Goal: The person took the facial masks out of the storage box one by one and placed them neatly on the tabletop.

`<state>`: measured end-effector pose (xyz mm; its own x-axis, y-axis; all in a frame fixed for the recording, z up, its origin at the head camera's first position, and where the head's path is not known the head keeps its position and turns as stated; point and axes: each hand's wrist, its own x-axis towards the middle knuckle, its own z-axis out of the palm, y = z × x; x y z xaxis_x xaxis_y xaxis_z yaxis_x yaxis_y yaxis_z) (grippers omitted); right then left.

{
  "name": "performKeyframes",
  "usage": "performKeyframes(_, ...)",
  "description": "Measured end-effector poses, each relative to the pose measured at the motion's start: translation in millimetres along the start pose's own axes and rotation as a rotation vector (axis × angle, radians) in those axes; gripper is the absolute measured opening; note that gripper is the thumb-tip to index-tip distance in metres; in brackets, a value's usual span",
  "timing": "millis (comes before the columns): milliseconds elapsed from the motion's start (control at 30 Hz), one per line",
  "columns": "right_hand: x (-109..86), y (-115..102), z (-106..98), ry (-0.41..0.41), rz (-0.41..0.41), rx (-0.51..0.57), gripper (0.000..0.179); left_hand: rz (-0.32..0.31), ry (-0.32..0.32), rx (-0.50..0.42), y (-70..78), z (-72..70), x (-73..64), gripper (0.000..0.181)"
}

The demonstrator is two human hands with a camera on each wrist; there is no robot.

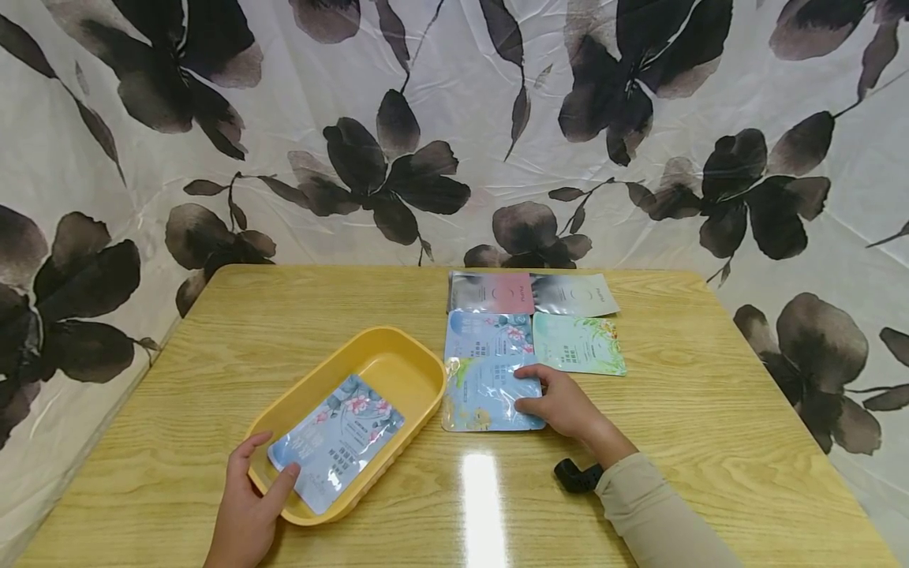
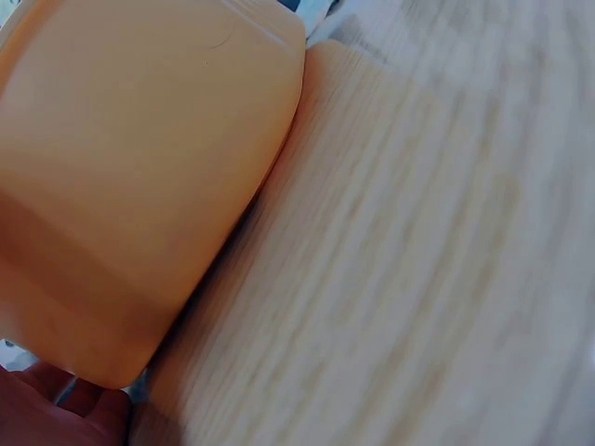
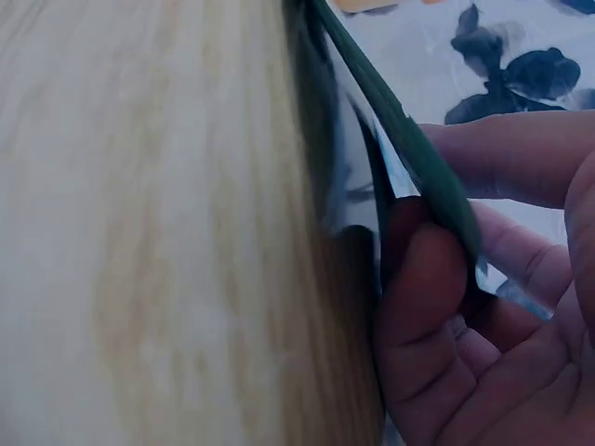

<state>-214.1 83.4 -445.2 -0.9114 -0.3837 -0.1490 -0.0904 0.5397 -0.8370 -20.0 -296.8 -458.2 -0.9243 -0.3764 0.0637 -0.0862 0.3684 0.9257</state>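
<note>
My left hand [image 1: 248, 501] grips the near left end of a yellow plastic basket [image 1: 398, 367], thumb over the rim. A blue face mask sachet [image 1: 341, 446] with pink flowers lies inside it. To the right, my right hand [image 1: 564, 402] pinches the right edge of a light blue face mask sachet [image 1: 479, 398], whose far side overlaps a floral blue sachet [image 1: 483, 331]. The right wrist view shows the held sachet's edge [image 3: 409, 149] raised off the wood between thumb and fingers. In the left wrist view, the basket's outer wall [image 2: 139, 167] fills the left side.
A green sachet [image 1: 578, 345] lies right of the floral one. Behind them are a pink-and-silver sachet [image 1: 493, 293] and a pale green-and-silver sachet [image 1: 575, 295], near the far edge of the wooden table [image 1: 312, 304]. A flower-printed cloth [image 1: 497, 205] hangs behind. A black object [image 1: 577, 477] shows by my right wrist.
</note>
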Motion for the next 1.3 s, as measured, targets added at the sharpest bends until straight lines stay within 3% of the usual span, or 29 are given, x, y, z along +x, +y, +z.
performKeyframes(200, -1.1, 0, 1, 0.018, -0.008, -0.087, 0.044, -0.008, -0.001, 0.004, 1.0, -0.6, -0.4, 0.058)
performKeyframes(667, -3.6, 1, -6, 0.071, -0.011, -0.146, 0.050, -0.020, -0.009, -0.012, 1.0, 0.5, -0.1, 0.057)
performKeyframes(1067, -4.5, 4, -20, 0.104, -0.017, -0.126, 0.049, -0.024, -0.011, -0.008, 0.5, -0.1, -0.3, 0.057)
performKeyframes(1300, -5.3, -7, -23, 0.117, -0.099, -0.049, 0.049, -0.020, 0.003, 0.009, 0.8, -0.1, -0.8, 0.057)
